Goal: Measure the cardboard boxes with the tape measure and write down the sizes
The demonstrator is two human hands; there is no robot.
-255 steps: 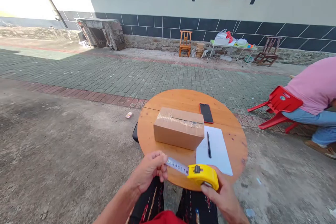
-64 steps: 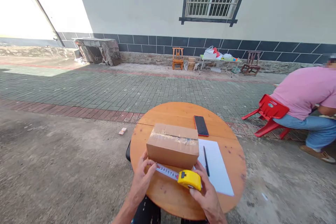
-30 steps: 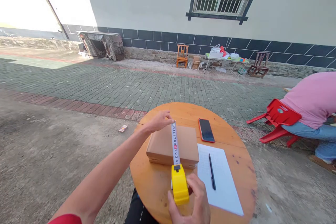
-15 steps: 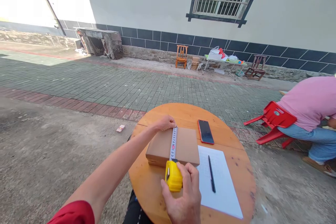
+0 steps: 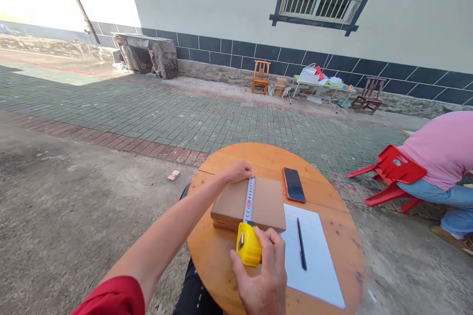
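Observation:
A flat brown cardboard box (image 5: 268, 202) lies on the round wooden table (image 5: 207, 256). Across its top runs the pulled-out blade of a yellow tape measure (image 5: 249, 246), with its numbers facing up. My left hand (image 5: 239, 172) pinches the blade's end at the box's far edge. At the near edge, my right hand (image 5: 264, 270) grips the yellow case between thumb and fingers. To the right, a sheet of white paper (image 5: 321, 261) carries a black pen (image 5: 301, 243). Beyond the paper lies a phone (image 5: 294, 184) with a red edge.
A person in a pink top (image 5: 443, 150) sits bent over on a red plastic chair (image 5: 397, 170) at the right. By the far wall stand a wooden chair (image 5: 260, 77), a folding table (image 5: 321, 82) with bags and a dark chair (image 5: 368, 94). A small packet (image 5: 173, 175) lies on the ground.
The whole view has shifted slightly, so everything sits a little farther right. Both hands keep their hold on the tape measure, and the blade still lies across the box.

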